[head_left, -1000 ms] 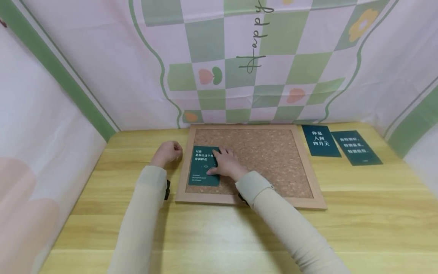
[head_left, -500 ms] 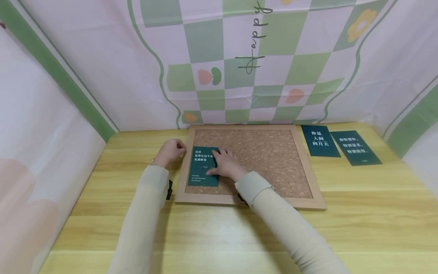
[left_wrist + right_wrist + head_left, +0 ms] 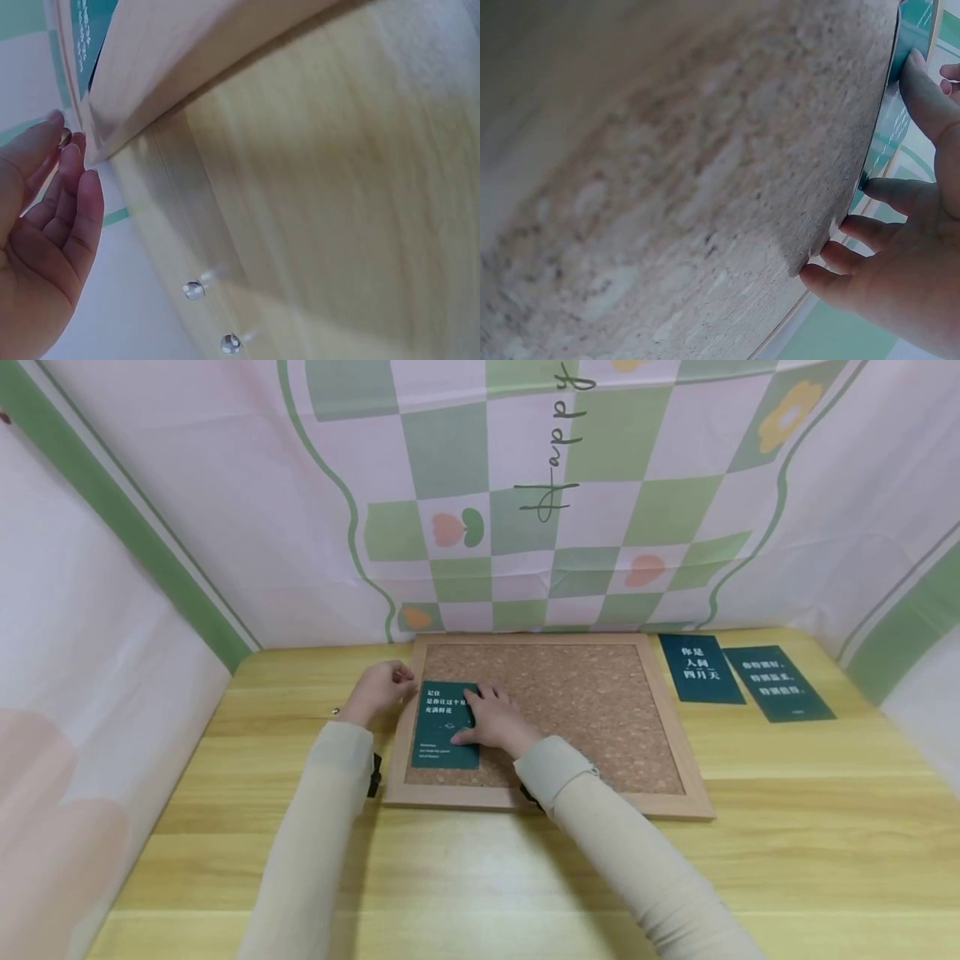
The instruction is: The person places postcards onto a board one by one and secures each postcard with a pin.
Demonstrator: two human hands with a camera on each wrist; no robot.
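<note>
My left hand [image 3: 377, 693] is at the left edge of the cork board [image 3: 585, 718], near the upper left corner of a dark green card [image 3: 438, 731]. Thumb and index finger pinch a small metallic thumbtack [image 3: 65, 138], mostly covered by the fingertips. My right hand [image 3: 498, 720] lies with spread fingers over the card's right edge. Its thumb and index finger press the card [image 3: 891, 112], while the other fingertips touch the cork beside it. White lettering shows on the card, which lies on the board's left part.
Two shiny silver thumbtacks [image 3: 193, 290] lie on the wooden table [image 3: 225, 843] left of the board. Two more dark green cards [image 3: 702, 670] lie side by side right of the board. A patterned cloth [image 3: 517, 527] hangs behind the table.
My left hand has moved right and slightly up, from beside the board to over its left frame edge. A thumbtack on the table has come into sight behind it. The right hand stays put.
</note>
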